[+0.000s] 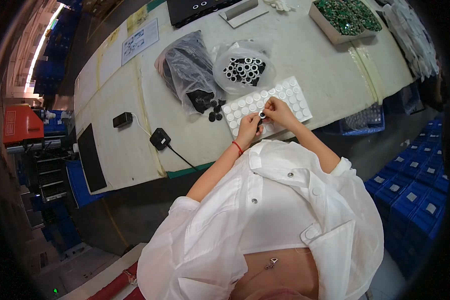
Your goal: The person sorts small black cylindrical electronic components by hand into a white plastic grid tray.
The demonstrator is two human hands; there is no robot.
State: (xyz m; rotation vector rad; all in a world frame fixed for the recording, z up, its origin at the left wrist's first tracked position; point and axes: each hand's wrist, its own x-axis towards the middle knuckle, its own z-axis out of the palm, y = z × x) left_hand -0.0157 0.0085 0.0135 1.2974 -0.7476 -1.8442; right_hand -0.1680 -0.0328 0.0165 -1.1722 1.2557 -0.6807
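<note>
My left hand and my right hand meet over the near edge of a white tray set with rows of round white pieces. Between my fingertips is a small round black part with a white ring, pinched by my right hand. The fingers of my left hand are closed on a small black piece just below it. Beyond the tray, a clear plastic bag lies open with many black-and-white ring parts inside. To its left, another plastic bag spills black round caps onto the table.
The pale-covered table also carries a black adapter with a cable, a small black box, a printed sheet, a black tray and a carton of green parts. Blue bins stand at the right.
</note>
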